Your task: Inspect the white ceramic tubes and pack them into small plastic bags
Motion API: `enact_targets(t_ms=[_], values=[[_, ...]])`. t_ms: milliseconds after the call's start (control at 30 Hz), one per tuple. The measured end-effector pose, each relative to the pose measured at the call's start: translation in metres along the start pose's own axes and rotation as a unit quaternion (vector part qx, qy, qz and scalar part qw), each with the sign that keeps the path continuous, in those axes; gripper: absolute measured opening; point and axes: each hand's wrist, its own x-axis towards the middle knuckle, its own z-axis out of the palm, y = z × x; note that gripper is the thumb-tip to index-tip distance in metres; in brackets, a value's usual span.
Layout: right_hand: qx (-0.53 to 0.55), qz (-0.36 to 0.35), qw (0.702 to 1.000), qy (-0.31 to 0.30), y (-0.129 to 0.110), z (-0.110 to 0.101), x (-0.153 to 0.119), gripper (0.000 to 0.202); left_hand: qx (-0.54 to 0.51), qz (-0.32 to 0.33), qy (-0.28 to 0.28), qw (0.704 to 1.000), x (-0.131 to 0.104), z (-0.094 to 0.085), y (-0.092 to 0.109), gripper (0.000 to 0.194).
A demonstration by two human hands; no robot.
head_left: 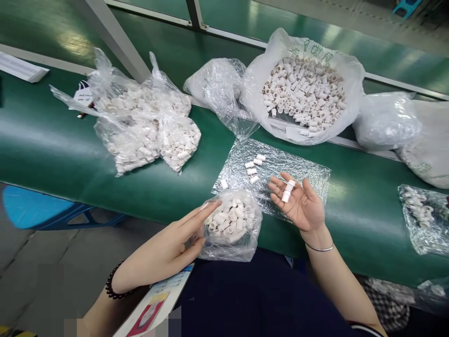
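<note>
My right hand [298, 203] lies palm up over a clear plastic sheet [291, 164], fingers spread, with white fittings [288, 191] resting on its fingers. My left hand [182, 238] is at the left side of an open clear bag [229, 250] full of short white pipe fittings [229, 220]; its fingers are apart and touch the bag's edge. Several loose white fittings [251, 172] lie on the plastic sheet, beyond the bag.
Filled clear bags [136, 126] stand at the left on the green table [45, 135]. A large open sack [354, 89] of fittings is at the back, with white bags [386, 119] beside it. Another bag [419, 210] lies at the right. A blue stool [38, 208] is below the left edge.
</note>
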Motion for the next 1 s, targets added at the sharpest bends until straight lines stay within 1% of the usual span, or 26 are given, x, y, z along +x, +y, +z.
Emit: enact_targets(t_ms=[67, 100, 167, 200, 233, 267, 300, 333, 367, 400, 433, 467, 500, 533, 567, 600, 667, 733, 800, 867, 900, 933, 967, 1000], values=[[-0.014, -0.033, 0.999, -0.012, -0.004, 0.016, -0.009, 0.037, -0.013, 0.010, 0.012, 1.000, 0.003, 0.004, 0.004, 0.066], [-0.029, -0.056, 0.998, -0.031, -0.006, 0.027, -0.014, 0.033, -0.018, 0.021, 0.014, 1.000, 0.005, 0.006, 0.006, 0.067], [-0.090, -0.091, 0.987, -0.098, -0.009, 0.051, -0.028, 0.029, -0.024, 0.053, 0.012, 0.998, 0.010, 0.011, 0.009, 0.072], [-0.142, -0.105, 0.974, -0.139, -0.009, 0.062, -0.035, 0.028, -0.025, 0.071, 0.014, 0.997, 0.011, 0.012, 0.009, 0.074], [-0.217, -0.116, 0.953, -0.178, -0.008, 0.071, -0.041, 0.026, -0.027, 0.088, 0.018, 0.996, 0.013, 0.014, 0.009, 0.075], [-0.299, -0.130, 0.920, -0.215, -0.007, 0.079, -0.045, 0.024, -0.029, 0.104, 0.023, 0.994, 0.013, 0.014, 0.009, 0.077], [-0.379, -0.150, 0.880, -0.242, -0.006, 0.084, -0.048, 0.024, -0.032, 0.117, 0.028, 0.992, 0.013, 0.015, 0.008, 0.077], [-0.445, -0.177, 0.839, -0.257, -0.005, 0.086, -0.048, 0.028, -0.036, 0.126, 0.031, 0.991, 0.012, 0.014, 0.007, 0.077], [-0.490, -0.213, 0.805, -0.257, -0.005, 0.085, -0.046, 0.033, -0.039, 0.134, 0.032, 0.990, 0.010, 0.014, 0.005, 0.075], [-0.512, -0.261, 0.783, -0.239, -0.005, 0.081, -0.040, 0.035, -0.041, 0.139, 0.029, 0.989, 0.008, 0.014, 0.003, 0.074], [-0.521, -0.317, 0.767, -0.201, -0.006, 0.076, -0.032, 0.035, -0.042, 0.144, 0.026, 0.988, 0.006, 0.013, 0.001, 0.072], [-0.533, -0.364, 0.749, -0.151, -0.007, 0.068, -0.022, 0.032, -0.043, 0.148, 0.022, 0.988, 0.004, 0.013, 0.000, 0.070], [-0.553, -0.399, 0.725, -0.098, -0.008, 0.060, -0.010, 0.028, -0.045, 0.150, 0.020, 0.987, 0.003, 0.012, -0.002, 0.069], [-0.592, -0.411, 0.691, -0.050, -0.009, 0.053, 0.003, 0.023, -0.046, 0.152, 0.018, 0.987, 0.002, 0.012, -0.003, 0.068], [-0.648, -0.385, 0.657, -0.021, -0.009, 0.046, 0.015, 0.018, -0.046, 0.156, 0.018, 0.987, 0.002, 0.011, -0.004, 0.068], [-0.700, -0.343, 0.626, -0.016, -0.008, 0.040, 0.028, 0.018, -0.046, 0.160, 0.019, 0.986, 0.002, 0.011, -0.004, 0.068], [-0.781, -0.252, 0.571, -0.024, -0.002, 0.034, 0.048, 0.026, -0.038, 0.168, 0.020, 0.985, 0.004, 0.010, -0.004, 0.067], [-0.823, -0.197, 0.531, -0.034, 0.007, 0.034, 0.062, 0.033, -0.026, 0.173, 0.023, 0.984, 0.005, 0.010, -0.003, 0.066], [-0.842, -0.180, 0.507, -0.040, 0.016, 0.035, 0.071, 0.033, -0.016, 0.167, 0.022, 0.986, 0.005, 0.009, -0.002, 0.065], [-0.845, -0.180, 0.502, -0.042, 0.022, 0.033, 0.077, 0.030, -0.014, 0.154, 0.020, 0.988, 0.005, 0.009, -0.002, 0.064], [-0.842, -0.181, 0.506, -0.041, 0.024, 0.032, 0.079, 0.028, -0.014, 0.146, 0.019, 0.989, 0.005, 0.009, -0.002, 0.064], [-0.835, -0.183, 0.518, -0.038, 0.025, 0.029, 0.081, 0.026, -0.016, 0.139, 0.017, 0.990, 0.004, 0.009, -0.002, 0.064], [-0.821, -0.186, 0.539, -0.034, 0.025, 0.026, 0.081, 0.025, -0.017, 0.134, 0.015, 0.991, 0.004, 0.009, -0.002, 0.064], [-0.800, -0.190, 0.569, -0.029, 0.023, 0.023, 0.080, 0.023, -0.019, 0.131, 0.013, 0.991, 0.004, 0.009, -0.002, 0.064]])
